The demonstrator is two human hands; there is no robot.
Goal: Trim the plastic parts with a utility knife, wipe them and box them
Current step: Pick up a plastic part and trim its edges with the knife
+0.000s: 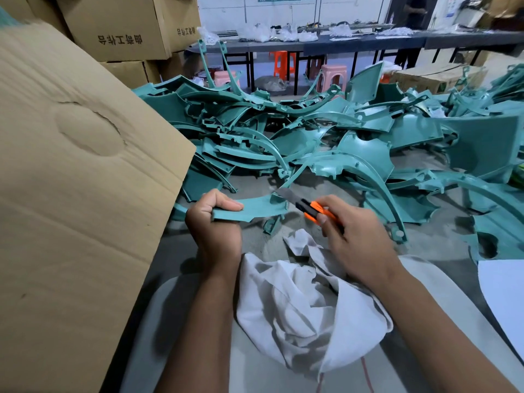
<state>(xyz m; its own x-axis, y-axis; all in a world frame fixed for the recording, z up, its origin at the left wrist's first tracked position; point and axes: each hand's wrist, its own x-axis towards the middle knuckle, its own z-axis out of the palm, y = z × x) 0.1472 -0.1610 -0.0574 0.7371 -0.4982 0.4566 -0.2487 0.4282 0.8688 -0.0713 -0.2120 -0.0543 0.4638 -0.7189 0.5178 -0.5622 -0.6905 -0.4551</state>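
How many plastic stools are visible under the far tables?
3: an orange stool at centre, a pink stool right of it, another pink stool to the left. Others may be hidden behind the teal parts pile.

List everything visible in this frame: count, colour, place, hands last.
Held part: one, teal, curved strip, front centre.
Knife: one, orange and black, blade out, at the held part's right end.
Rag: one, white, crumpled on the lap.
Parts pile: many, teal, on the floor ahead.
Cardboard flap: one, brown, left.
Boxes: several, brown, stacked far left.
Stools: several, pink and orange, under the far tables.
Tables: dark, a long row at the back, with clear bags on top.
Left hand: grips the held part.
Right hand: holds the knife.
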